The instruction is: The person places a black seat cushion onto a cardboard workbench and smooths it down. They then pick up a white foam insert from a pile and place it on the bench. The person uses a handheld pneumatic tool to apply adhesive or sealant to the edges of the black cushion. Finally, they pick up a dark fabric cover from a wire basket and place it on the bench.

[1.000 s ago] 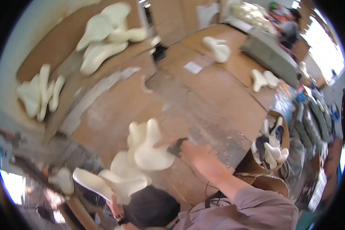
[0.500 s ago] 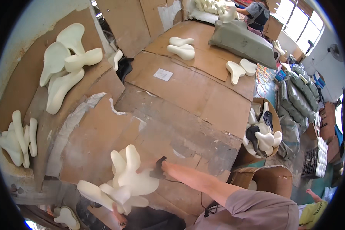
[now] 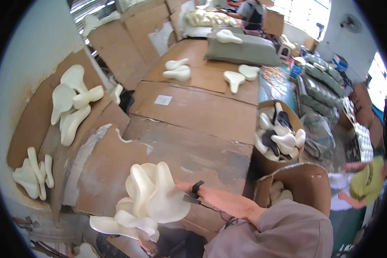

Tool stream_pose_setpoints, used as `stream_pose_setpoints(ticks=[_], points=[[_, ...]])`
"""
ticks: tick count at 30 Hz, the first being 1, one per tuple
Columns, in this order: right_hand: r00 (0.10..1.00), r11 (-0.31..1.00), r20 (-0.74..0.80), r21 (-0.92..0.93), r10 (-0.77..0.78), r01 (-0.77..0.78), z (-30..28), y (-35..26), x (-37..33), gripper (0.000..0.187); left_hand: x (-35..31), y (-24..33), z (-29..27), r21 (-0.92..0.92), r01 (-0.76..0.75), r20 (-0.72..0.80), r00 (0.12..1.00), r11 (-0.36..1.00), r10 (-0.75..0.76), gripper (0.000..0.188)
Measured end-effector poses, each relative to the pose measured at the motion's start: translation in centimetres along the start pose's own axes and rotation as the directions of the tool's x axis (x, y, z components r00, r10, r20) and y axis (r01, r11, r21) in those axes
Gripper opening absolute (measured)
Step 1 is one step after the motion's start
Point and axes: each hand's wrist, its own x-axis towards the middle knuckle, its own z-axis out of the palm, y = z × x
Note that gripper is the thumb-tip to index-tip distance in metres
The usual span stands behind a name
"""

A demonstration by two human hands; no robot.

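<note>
In front of me is a bunch of cream foam bicycle saddle pads (image 3: pixel 170 200), several stacked and leaning together at the near edge of the cardboard-covered table. My right hand (image 3: pixel 181 188), with a black band on its wrist, presses against the right side of the largest upright pad, its fingers partly hidden. My left hand (image 3: pixel 147 244) is low under the bunch, against the bottom pads (image 3: pixel 137 223). Most of its fingers are out of sight behind the foam.
Cardboard (image 3: pixel 193 109) covers the table, with pads lying farther back. A box of cream and black saddles (image 3: pixel 284 139) and an open carton (image 3: pixel 309 185) stand on the right. More pads (image 3: pixel 71 103) lie at left. A person in yellow (image 3: pixel 367 182) is at right; another works at the back.
My view has tilted and shifted. The bunch of pads appears larger and more upright, with both hands still at it. At the right, the person in yellow has come further into view.
</note>
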Motion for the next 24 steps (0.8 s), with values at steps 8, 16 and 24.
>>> stream_pose_setpoints(ticks=[8, 16, 24], points=[[0.897, 0.93, -0.396, 0.213, -0.198, 0.299, -1.2, -2.1, -20.4, 0.062, -6.7, 4.0, 9.3, 0.146, -0.178, 0.422, 0.901, 0.973, 0.101, 0.077], [0.348, 0.81, -0.937, 0.173, -0.041, 0.561, -1.5, 16.8, -48.7, 0.046, -28.5, 3.3, 32.3, 0.144, -0.563, 0.976, -0.053, 0.814, -0.21, 0.09], [-0.489, 0.742, -0.692, 0.101, 0.531, 0.663, 4.3, 37.7, -56.1, 0.037, -41.8, -15.2, 29.7, -0.135, -0.669, 0.576, -0.653, 0.731, -0.491, 0.086]])
